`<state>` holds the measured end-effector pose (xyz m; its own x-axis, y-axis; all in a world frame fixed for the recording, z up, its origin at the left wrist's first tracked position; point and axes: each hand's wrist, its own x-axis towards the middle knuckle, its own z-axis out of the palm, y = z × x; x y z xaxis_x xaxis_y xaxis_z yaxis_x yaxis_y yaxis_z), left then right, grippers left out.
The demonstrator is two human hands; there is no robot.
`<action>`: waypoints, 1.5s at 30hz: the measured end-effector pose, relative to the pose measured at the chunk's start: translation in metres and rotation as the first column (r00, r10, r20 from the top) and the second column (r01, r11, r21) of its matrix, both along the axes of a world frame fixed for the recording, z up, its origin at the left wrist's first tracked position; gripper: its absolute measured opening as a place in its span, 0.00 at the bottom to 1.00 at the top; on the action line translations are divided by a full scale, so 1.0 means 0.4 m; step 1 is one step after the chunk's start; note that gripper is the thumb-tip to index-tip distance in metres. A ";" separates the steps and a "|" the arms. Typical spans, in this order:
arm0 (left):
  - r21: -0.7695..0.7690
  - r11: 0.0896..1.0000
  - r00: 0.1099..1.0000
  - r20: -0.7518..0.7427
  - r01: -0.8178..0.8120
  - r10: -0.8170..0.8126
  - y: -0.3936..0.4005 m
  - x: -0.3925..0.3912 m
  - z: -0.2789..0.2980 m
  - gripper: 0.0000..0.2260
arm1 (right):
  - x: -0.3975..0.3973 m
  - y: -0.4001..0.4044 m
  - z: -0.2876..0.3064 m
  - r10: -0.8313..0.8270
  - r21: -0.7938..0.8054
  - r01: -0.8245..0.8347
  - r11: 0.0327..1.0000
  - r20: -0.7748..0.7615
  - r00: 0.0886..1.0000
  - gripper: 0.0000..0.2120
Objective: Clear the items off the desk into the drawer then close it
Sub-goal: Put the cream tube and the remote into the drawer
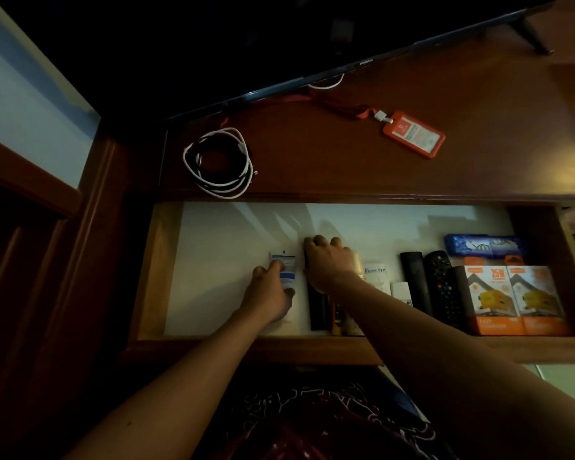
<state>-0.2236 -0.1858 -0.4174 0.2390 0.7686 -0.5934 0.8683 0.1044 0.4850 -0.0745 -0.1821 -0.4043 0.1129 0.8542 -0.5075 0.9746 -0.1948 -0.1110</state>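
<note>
The drawer (219,254) stands pulled open below the dark wooden desk (346,167). Inside it, my left hand (268,293) grips a white and blue tube (286,267) lying on the white drawer floor. My right hand (329,263) rests on top of a long black object (317,310) just right of the tube, fingers curled over its far end. On the desk lie a coiled white cable (219,162) at the left and an orange ID badge (414,134) with its lanyard further right.
Right of my hands the drawer holds a gold-topped item (359,260), a paper labelled with a room number (375,272), two black remotes (440,287), two orange charger boxes (512,300) and a blue packet (482,245). A TV (246,44) stands at the desk's back.
</note>
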 end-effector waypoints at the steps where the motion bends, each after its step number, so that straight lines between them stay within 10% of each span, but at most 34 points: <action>1: 0.000 1.000 1.000 0.001 0.003 -0.003 -0.003 0.000 -0.001 0.23 | 0.002 0.000 0.001 0.010 -0.001 -0.010 1.000 0.013 1.000 0.29; 45: -0.009 0.993 0.987 -0.105 0.120 -0.120 -0.078 0.053 0.004 0.27 | 0.064 -0.077 0.023 0.070 0.057 -0.068 0.996 -0.037 0.997 0.29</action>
<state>-0.2023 -0.2169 -0.4157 0.2652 0.7363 -0.6225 0.9208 -0.0020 0.3900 -0.0488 -0.2130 -0.3949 0.0341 0.8863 -0.4619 0.9803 -0.1197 -0.1574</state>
